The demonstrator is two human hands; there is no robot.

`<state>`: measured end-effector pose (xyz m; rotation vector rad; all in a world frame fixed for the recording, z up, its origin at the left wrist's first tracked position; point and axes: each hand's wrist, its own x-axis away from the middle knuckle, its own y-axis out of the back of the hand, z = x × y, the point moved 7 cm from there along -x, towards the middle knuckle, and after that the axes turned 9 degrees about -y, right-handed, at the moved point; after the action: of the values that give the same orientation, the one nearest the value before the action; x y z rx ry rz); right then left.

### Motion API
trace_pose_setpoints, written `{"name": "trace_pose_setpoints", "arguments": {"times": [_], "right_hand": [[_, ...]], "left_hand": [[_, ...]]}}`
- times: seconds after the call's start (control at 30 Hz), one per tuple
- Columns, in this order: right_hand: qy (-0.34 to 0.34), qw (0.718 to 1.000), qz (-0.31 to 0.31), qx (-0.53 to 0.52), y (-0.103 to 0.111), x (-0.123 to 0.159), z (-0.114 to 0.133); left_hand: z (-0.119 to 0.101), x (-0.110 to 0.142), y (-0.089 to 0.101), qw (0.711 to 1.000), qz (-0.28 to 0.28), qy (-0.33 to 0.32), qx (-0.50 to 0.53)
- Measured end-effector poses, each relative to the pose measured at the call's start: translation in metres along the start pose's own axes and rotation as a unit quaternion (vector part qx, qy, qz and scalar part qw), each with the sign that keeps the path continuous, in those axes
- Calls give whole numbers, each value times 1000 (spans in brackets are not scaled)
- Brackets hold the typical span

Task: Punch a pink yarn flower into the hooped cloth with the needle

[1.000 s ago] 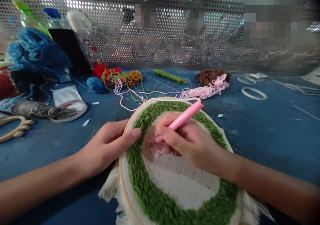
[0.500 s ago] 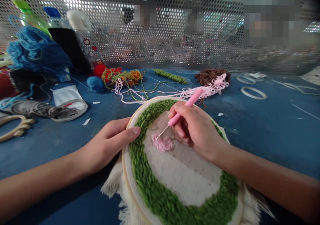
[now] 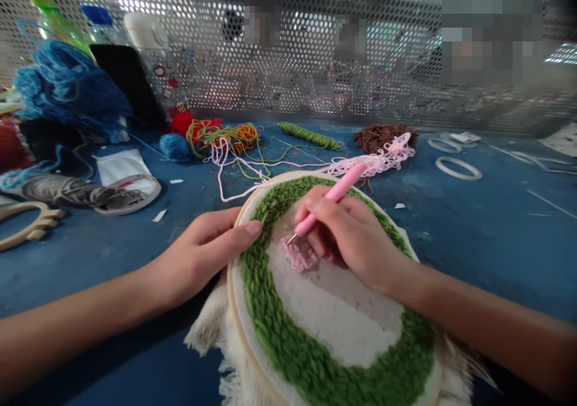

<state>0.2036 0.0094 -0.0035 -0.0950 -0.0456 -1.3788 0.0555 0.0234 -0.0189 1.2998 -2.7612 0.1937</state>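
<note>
The right hand's (image 3: 354,235) grip is closed round the pen (image 3: 344,185), whose long axis slants from its raised far end down toward the left; the metal needle (image 3: 292,238) at its lower end sits at the upper-left side of the pink patch (image 3: 301,257). The right hand is nearer that patch; the left hand (image 3: 202,247) is clamped on the hoop's (image 3: 232,298) left rim, thumb on top. The hoop, thin pale wood, lies toward the table's (image 3: 487,232) near edge, around off-white cloth (image 3: 333,316). Thick, ropy green stitches (image 3: 270,328) ring the small, looped patch; the pen looks like smooth plastic. Near the table's far edge, loose pink yarn (image 3: 374,162) overlaps matted brown yarn (image 3: 376,137).
</note>
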Motion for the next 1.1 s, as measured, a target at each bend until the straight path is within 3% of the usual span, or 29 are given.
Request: {"name": "trace_pose_setpoints", "arguments": {"times": [0.13, 0.23, 0.53, 0.67, 0.8, 0.87, 0.97, 1.1], "right_hand": [[-22, 992, -61, -104, 17, -6, -6], [-24, 991, -64, -115, 18, -5, -6], [95, 990, 40, 97, -13, 13, 15], [106, 978, 60, 169, -23, 15, 23], [112, 947, 54, 297, -31, 12, 18], [86, 960, 45, 264, -27, 7, 12], [32, 993, 17, 111, -12, -3, 3], [39, 998, -42, 15, 4, -9, 3]], "left_hand": [[1, -2, 0, 1000, -3, 16, 25], [1, -1, 0, 1000, -5, 16, 17], [-9, 4, 3, 991, -25, -44, -126], [-8, 5, 4, 989, -24, -48, -138], [-8, 2, 4, 990, -14, -78, -115], [-5, -2, 4, 996, -19, -55, -70], [-1, -7, 7, 998, -60, -14, -34], [-6, -8, 10, 995, -87, -30, -49]]}}
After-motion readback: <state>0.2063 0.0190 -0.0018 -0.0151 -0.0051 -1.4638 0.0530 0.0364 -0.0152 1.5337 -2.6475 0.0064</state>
